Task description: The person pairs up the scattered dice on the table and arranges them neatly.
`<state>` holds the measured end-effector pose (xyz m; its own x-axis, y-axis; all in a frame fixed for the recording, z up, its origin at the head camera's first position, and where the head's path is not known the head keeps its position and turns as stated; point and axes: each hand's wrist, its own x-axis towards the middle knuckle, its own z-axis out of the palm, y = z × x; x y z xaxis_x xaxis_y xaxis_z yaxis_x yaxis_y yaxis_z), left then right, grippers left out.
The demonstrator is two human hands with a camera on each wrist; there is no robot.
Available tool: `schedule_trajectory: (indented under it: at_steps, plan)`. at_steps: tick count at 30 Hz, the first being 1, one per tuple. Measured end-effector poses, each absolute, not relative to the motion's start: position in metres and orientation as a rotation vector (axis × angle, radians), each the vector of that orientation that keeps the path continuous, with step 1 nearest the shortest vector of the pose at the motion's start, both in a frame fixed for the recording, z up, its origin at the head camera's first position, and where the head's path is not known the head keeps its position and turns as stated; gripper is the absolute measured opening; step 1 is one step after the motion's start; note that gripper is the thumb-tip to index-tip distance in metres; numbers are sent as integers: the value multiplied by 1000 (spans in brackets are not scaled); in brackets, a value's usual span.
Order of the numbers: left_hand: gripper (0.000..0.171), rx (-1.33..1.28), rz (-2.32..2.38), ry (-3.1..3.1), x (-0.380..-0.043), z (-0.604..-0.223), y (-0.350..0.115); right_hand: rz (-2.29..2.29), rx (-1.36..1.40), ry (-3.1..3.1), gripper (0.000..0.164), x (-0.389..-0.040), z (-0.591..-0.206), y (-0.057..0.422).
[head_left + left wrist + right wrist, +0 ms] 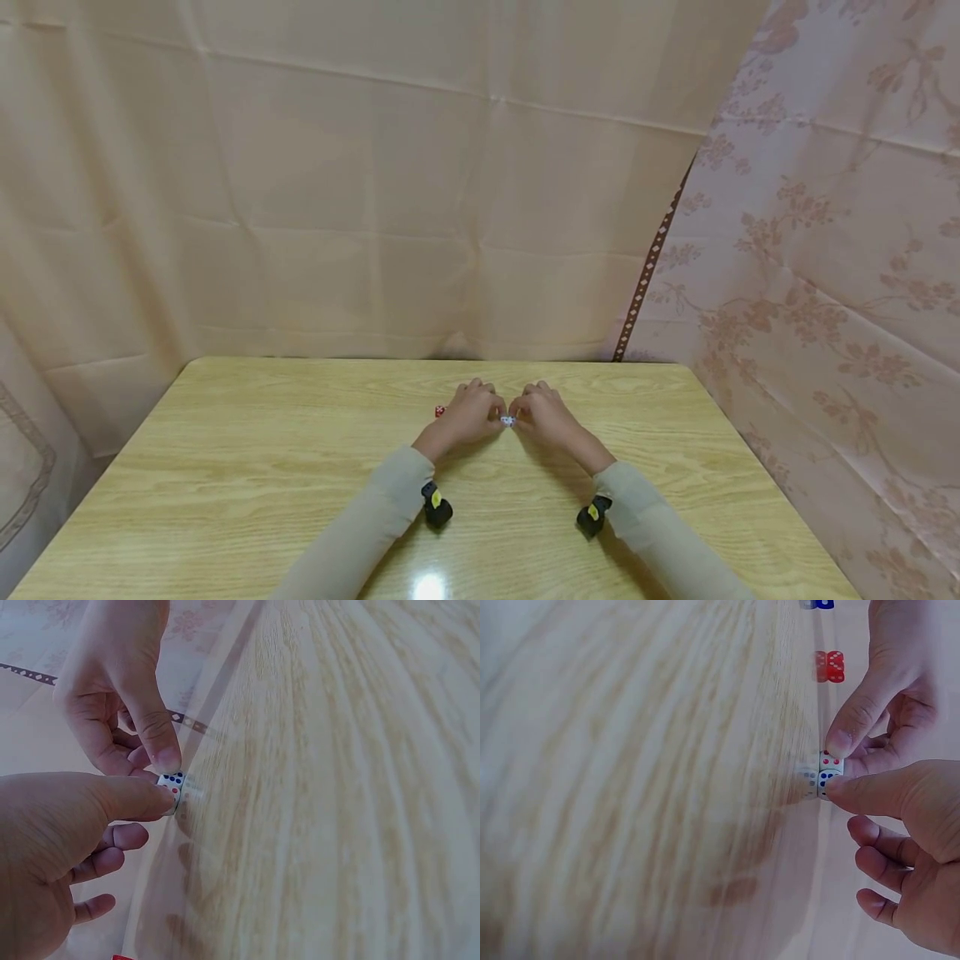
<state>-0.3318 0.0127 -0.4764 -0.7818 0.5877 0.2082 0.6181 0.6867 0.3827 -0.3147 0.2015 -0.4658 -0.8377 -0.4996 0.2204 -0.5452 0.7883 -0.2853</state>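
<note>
Two small white dice sit side by side on the wooden table, between my hands. My left hand pinches the die with red dots, its thumb on the near face. On the other die, with blue dots, the thumb and fingertips of my right hand close in a pinch. In the right wrist view the two dice stand against each other. Both hands' other fingers are loosely bent, and the fingertips behind the dice are mostly hidden.
Left of the left hand, red dice sit together on the table. Farther along that line, a blue die shows at the top edge of the right wrist view. Beyond the table's back edge hangs a beige curtain.
</note>
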Motion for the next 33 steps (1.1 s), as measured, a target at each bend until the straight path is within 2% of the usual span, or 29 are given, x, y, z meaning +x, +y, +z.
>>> schedule_trajectory:
  at_steps: [33]
  plan:
    - [10,-959,-595,-2803,-329,-482,13,528,836,-2833,7,-317,-468,202]
